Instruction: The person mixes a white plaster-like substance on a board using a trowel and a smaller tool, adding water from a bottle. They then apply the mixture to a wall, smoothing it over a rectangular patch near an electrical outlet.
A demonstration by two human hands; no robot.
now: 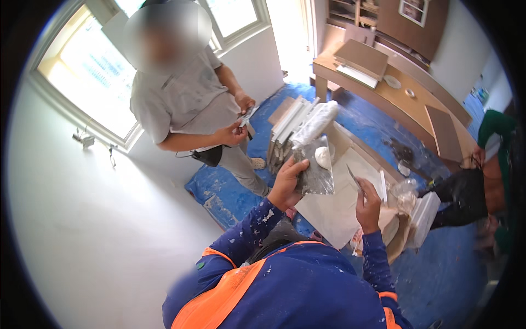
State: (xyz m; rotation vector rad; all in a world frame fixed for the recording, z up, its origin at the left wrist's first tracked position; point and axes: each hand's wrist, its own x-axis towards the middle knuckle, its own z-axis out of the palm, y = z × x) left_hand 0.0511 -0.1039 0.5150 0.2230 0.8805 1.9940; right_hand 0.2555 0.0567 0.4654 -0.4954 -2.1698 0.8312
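Left hand [286, 183] grips a dark plate [313, 178] near centre, apparently kept level to carry a white lump [322, 157] at its one o'clock; right hand [368, 205] pinches a thin scraper [352, 178] at three o'clock. Blue sheeting [205, 189] underfoot seemingly catches spills.

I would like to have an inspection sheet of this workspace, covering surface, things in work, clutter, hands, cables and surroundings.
Surface: pale board below the hands; blue floor covering with whitish marks.
Job's things: dark flat plate bearing a white lump; thin blade.
Clutter: stacked pale strips, with a plastic-wrapped bundle beside them.
Hands: left hand grips the plate; right hand holds the blade.
Cables: short dark cord by the wall near the window; its use is unclear.
Surroundings: co-worker in grey shirt; brown desk; green sleeve at far right.
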